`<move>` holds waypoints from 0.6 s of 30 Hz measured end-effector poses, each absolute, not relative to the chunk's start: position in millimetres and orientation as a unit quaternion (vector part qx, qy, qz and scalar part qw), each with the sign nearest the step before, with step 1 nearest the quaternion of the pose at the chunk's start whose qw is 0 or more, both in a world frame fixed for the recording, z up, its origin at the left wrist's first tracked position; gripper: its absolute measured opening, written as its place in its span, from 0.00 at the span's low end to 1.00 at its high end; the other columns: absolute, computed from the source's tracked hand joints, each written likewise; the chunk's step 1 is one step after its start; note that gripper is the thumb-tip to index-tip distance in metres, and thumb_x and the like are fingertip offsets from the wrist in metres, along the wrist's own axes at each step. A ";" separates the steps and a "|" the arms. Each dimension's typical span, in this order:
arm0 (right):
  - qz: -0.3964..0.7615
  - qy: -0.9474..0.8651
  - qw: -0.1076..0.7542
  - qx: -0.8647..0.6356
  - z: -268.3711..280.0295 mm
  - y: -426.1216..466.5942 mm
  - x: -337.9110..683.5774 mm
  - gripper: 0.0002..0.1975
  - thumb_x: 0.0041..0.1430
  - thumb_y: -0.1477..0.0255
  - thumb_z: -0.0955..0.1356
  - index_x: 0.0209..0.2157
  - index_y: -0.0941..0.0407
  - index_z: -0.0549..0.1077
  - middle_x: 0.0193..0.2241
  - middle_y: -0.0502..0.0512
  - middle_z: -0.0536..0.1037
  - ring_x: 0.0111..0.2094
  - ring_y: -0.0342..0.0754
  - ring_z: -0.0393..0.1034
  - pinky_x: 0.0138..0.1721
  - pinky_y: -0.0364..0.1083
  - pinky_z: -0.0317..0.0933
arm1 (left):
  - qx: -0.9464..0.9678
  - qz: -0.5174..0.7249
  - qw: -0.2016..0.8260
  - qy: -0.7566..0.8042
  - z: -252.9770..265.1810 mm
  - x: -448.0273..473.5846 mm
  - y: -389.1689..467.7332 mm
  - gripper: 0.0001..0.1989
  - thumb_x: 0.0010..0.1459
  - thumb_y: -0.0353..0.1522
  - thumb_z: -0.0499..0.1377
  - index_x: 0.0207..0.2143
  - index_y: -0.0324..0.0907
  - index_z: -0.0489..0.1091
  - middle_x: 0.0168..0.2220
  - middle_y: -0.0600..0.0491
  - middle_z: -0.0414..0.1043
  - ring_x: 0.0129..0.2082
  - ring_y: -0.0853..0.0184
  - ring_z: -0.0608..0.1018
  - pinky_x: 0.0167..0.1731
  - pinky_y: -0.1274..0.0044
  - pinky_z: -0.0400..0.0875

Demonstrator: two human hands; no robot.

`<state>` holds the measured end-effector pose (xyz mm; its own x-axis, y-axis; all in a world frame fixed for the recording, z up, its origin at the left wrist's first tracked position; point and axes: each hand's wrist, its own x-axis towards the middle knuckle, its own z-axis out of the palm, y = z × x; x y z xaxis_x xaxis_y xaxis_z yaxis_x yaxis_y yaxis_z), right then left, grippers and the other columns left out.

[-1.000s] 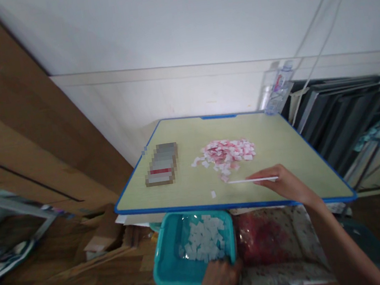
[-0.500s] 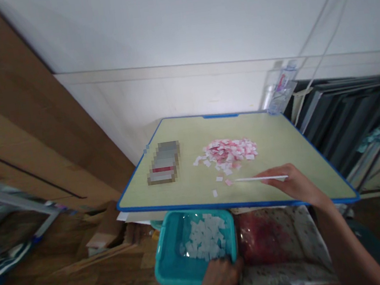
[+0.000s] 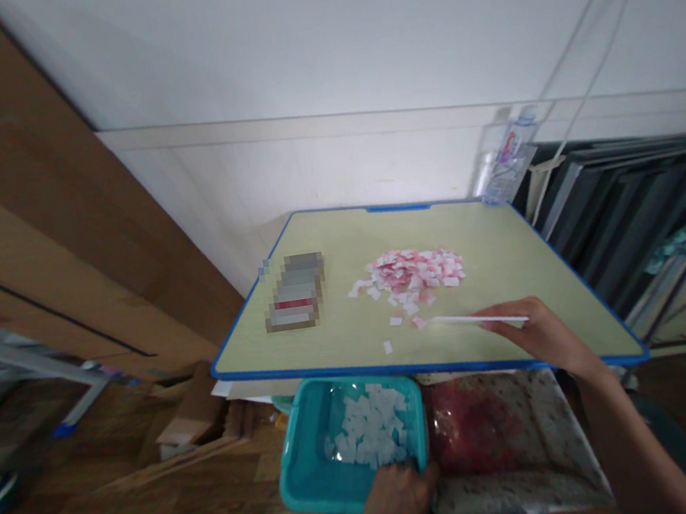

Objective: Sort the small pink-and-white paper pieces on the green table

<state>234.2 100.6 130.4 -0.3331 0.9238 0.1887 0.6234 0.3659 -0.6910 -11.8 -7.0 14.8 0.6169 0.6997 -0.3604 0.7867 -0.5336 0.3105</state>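
Note:
My right hand (image 3: 523,329) is closed round a thin white stick-like tool (image 3: 463,320) just above the yellow-green tabletop. A small pink piece (image 3: 419,324) lies close by the tool's far tip; whether they touch I cannot tell. Beyond it is a pile of small pink and white paper-like squares (image 3: 415,271), with loose ones (image 3: 387,347) in front. My left hand (image 3: 399,496) is closed on the near right edge of a teal plastic basin (image 3: 317,499), its fingertips partly hidden. White squares (image 3: 372,427) lie inside the basin.
A blue-edged folding table (image 3: 328,242) stands against the wall. A pixelated object (image 3: 297,291) lies on its left. A clear bottle (image 3: 512,161) stands at the back right corner, beside dark panels (image 3: 621,192). Below sits a red-stained, dirty tray (image 3: 533,426). Cardboard (image 3: 192,410) lies on the floor.
My right hand and the white tool have shifted slightly right and away from me. The pink piece near the tip has moved the same way. My left hand stays on the basin.

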 end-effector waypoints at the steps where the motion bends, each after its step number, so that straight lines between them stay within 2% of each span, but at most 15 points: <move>1: 0.266 -0.774 0.284 -0.500 130.4 101.0 233.9 0.12 0.53 0.67 0.63 0.35 0.56 0.75 0.34 0.54 0.78 0.35 0.50 0.72 0.36 0.44 0.65 | 0.870 -0.097 0.227 0.427 15.1 -11.6 -7.0 0.16 0.51 0.37 0.55 0.42 0.40 0.64 0.32 0.44 0.70 0.32 0.56 0.72 0.29 0.70 0.65; 8: 0.223 -0.778 0.286 -0.514 130.3 102.4 238.3 0.12 0.53 0.68 0.63 0.35 0.55 0.75 0.35 0.53 0.77 0.35 0.51 0.72 0.37 0.45 0.64 | 0.874 -0.102 0.214 0.424 13.6 -11.4 -6.5 0.15 0.50 0.36 0.55 0.41 0.40 0.64 0.32 0.43 0.70 0.30 0.55 0.72 0.27 0.69 0.66; 18: 0.262 -0.767 0.293 -0.507 134.3 95.7 230.2 0.12 0.52 0.67 0.64 0.34 0.57 0.75 0.34 0.54 0.78 0.34 0.51 0.72 0.35 0.44 0.65 | 0.876 -0.093 0.214 0.422 16.1 -11.7 -6.3 0.14 0.49 0.35 0.55 0.40 0.40 0.64 0.32 0.44 0.70 0.31 0.55 0.72 0.28 0.70 0.65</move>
